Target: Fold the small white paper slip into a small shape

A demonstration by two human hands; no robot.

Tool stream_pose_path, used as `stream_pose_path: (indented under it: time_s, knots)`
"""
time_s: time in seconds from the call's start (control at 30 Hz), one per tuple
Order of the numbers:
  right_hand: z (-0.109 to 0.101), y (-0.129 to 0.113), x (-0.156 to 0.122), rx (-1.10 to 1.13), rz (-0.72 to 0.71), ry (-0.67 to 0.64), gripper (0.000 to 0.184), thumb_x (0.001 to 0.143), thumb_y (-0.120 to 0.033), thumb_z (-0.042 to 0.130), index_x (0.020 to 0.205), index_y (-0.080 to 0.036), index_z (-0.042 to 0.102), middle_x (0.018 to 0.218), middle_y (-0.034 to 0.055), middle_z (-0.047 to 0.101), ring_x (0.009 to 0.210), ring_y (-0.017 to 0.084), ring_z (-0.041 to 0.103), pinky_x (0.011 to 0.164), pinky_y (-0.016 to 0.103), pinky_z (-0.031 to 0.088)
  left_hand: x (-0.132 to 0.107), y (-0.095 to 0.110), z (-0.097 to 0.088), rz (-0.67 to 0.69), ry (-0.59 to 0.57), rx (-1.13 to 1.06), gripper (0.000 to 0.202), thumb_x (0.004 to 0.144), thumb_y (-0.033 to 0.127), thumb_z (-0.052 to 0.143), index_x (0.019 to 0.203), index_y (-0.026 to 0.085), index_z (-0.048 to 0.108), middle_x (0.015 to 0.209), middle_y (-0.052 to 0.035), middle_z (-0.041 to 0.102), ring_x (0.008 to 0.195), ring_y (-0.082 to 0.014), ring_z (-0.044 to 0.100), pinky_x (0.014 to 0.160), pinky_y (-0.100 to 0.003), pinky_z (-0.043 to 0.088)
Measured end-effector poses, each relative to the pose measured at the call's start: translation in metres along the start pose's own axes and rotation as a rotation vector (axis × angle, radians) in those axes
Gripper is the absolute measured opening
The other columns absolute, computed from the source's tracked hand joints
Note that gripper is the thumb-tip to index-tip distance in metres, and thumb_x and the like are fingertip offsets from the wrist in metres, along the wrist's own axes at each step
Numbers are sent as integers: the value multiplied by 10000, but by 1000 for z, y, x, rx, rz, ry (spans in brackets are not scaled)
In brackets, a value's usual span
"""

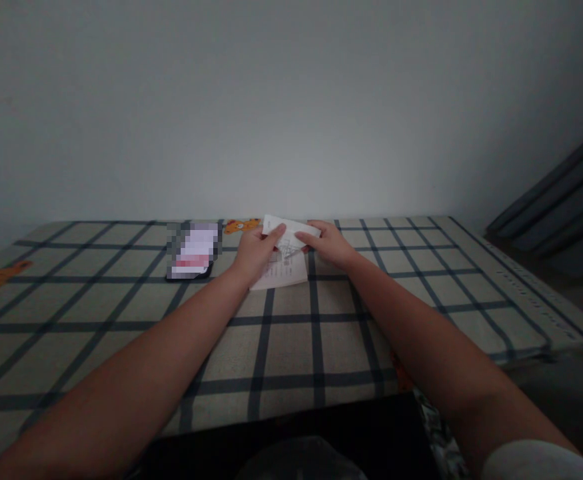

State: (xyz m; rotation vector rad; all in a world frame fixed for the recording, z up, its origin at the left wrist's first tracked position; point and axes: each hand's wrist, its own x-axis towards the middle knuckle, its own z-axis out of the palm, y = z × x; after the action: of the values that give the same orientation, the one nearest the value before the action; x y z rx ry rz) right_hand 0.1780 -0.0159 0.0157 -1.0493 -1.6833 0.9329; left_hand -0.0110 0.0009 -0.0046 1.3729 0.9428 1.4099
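Our forearms (146,387) cross the checked tablecloth (291,347) from its near edge. Our left hand (256,252) and right hand (327,243) both pinch the paper (284,267), which rests near the far edge. A phone (192,252) lies just to the left, and the right edge is well clear. We cannot read the paper's print.

A phone (194,252) lies beside the left hand (254,257); nearer tablecloth (291,347) bare.

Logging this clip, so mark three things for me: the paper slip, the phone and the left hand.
paper slip (285,272), head view, lower printed part.
phone (192,253), head view, middle of its screen.
left hand (252,259), head view, back of the hand.
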Motion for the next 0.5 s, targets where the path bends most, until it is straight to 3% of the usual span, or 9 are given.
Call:
stream_pose_path:
  time_s: [0.1, 0.3, 0.5]
  knots:
    - [-1, 0, 0, -2, 4, 1, 333, 796, -472, 688, 852, -145, 655, 747, 32, 660, 650, 135, 615, 605, 259, 484, 1, 1, 0, 46, 59, 48, 374, 735, 530, 761, 745, 161, 702, 661, -33, 667, 576, -138, 570, 542, -254, 428]
    - [0, -4, -1, -5, -22, -19, 354, 796, -496, 677, 806, -144, 639, 698, 19, 639, 627, 123, 597, 595, 247, 463, 1, 2, 4, 36, 55, -99, 467, 785, 615, 678, 633, 177, 619, 561, -8, 576, 511, -114, 509, 491, -236, 382]
    - [1, -8, -2, 17, 14, 2, 349, 773, -486, 694, 821, -146, 635, 724, 24, 644, 633, 126, 594, 598, 254, 463, -1, 10, 6, -8, 34, -191, 440, 773, 598, 698, 672, 174, 637, 610, -20, 617, 521, -112, 530, 494, -233, 405]
